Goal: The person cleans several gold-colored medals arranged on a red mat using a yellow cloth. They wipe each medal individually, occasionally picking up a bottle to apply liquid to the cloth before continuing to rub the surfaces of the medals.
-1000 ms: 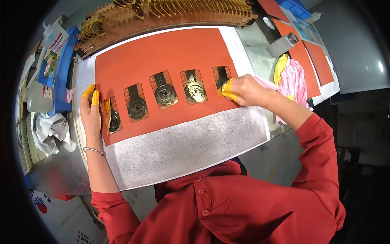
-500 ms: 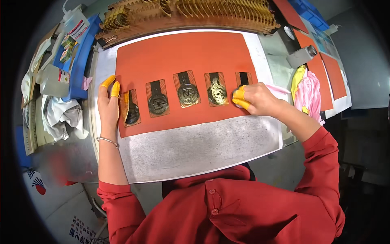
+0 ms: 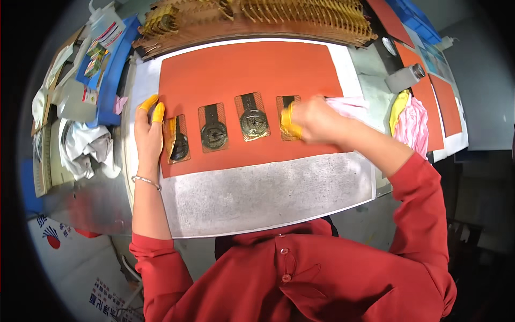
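A row of several thin rectangular gold-and-black plates, each with a round emblem below a dark band, lies on an orange mat (image 3: 241, 70). Yellow finger covers are on both hands. My right hand (image 3: 316, 121) is closed, its covered fingertips pressed on the plate (image 3: 287, 101) toward the right. A pink cloth (image 3: 348, 107) trails from behind this hand and appears gripped in it; the fingers hide the rest. My left hand (image 3: 147, 131) rests at the mat's left edge with fingers extended, beside the leftmost plate (image 3: 179, 145). Two more plates (image 3: 214, 131) lie between the hands.
A wooden rack (image 3: 257, 27) of upright gold pieces spans the back. On the left are a blue tray (image 3: 110, 99), plastic bottles (image 3: 78, 102) and white cloth (image 3: 88, 150). A clear bottle (image 3: 405, 78) and a pink-and-yellow cloth pile (image 3: 410, 123) are on the right.
My right hand has moved left from the rightmost plate to its neighbour, the pink cloth moving with it. The rightmost plate is now hidden. My left hand stays at the mat's edge.
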Tool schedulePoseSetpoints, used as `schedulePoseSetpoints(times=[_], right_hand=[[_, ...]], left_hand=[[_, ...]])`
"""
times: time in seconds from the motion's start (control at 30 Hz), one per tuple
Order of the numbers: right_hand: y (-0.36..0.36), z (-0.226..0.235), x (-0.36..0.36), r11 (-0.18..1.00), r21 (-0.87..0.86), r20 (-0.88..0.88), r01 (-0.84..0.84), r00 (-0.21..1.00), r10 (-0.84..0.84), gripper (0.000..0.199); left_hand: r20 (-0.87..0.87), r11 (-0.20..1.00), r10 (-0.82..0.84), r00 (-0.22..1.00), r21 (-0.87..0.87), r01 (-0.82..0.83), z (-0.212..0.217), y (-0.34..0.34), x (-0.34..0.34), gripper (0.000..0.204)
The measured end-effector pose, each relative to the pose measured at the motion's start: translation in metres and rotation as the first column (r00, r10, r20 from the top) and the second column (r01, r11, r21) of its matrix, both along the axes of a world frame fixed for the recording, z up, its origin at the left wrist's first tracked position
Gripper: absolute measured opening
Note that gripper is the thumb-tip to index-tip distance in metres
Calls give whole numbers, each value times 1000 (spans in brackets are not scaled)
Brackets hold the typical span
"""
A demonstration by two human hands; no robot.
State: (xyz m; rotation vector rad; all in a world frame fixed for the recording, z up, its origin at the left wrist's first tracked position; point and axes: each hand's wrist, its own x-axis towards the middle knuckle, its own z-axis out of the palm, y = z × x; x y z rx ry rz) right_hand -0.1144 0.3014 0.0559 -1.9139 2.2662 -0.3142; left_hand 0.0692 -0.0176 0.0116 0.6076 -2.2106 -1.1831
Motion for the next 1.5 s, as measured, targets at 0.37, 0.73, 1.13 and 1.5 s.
schedulePoseSetpoints(times=[0.37,0.73,1.13,1.5], right_hand=[[3,10,30,991,-66,113,-116,986,123,10],[-78,9,15,998,-53,-55,-27,998,25,9],[-107,9,30,987,-120,35,-103,994,108,16],[-136,0,68,995,-33,-91,-91,992,88,7]], left_hand=[[-14,988,38,999,-146,-40,2,3,1,26],[-100,999,28,995,-34,-31,-5,1,6,26],[-100,997,81,992,1,-82,4,3,11,27],[-224,986,86,971,158,-51,-8,3,12,25]])
